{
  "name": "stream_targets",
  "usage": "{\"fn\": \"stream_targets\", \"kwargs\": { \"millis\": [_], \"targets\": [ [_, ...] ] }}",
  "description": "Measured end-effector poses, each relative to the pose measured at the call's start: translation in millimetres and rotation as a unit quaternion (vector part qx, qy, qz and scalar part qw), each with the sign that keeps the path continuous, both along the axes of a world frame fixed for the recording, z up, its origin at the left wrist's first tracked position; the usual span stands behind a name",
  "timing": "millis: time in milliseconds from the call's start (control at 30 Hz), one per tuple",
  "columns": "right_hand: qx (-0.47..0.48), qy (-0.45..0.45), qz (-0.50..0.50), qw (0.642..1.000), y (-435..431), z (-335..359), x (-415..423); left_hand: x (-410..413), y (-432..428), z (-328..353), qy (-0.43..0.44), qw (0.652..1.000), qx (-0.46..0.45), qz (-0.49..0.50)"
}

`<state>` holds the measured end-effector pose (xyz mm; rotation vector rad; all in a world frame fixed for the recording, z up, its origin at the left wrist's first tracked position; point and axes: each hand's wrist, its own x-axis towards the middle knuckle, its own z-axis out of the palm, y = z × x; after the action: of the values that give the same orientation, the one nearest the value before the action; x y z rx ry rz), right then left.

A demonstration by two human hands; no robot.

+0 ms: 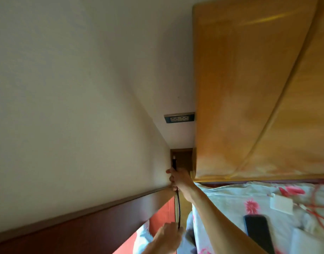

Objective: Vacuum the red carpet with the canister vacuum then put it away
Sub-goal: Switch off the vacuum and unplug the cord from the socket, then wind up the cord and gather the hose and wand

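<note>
Reaching into the tight gap, right hand (177, 177) and left hand (166, 237) both gripped the black cord (178, 208), which could snag on the headboard (249, 88) short of the socket (179, 118).

Soft, even daylight is seen throughout; glare streaks the wooden panel (249, 88) at upper right; edges are bent and blurred.

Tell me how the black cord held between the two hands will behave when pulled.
The black cord looks thin and bows slightly between the right hand and left hand, so it is probably floppy and will sag once slack. It is likely light, being so slim. Its end sticking up past the right hand may swing if released.
</note>
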<state>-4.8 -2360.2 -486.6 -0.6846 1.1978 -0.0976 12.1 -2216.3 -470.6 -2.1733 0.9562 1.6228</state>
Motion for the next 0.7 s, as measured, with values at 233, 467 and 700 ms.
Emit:
{"fn": "stream_targets", "kwargs": {
  "millis": [233, 467, 700],
  "targets": [
    [-0.14, -0.046, 0.22, 0.964, 19.2, 86.7, -51.5, 12.0, 12.7, 57.9, 0.041, 0.99, -0.032, -0.131],
    [-0.244, -0.011, 0.153, 0.957, 66.4, 146.1, -116.2, 30.9, 23.3, 95.5, 0.056, 0.953, -0.074, -0.289],
    [-0.168, 0.029, -0.193, 0.966, 152.9, 161.8, -147.0, 48.7, 36.0, 122.6, 0.102, 0.887, -0.177, -0.415]
  ]
}}
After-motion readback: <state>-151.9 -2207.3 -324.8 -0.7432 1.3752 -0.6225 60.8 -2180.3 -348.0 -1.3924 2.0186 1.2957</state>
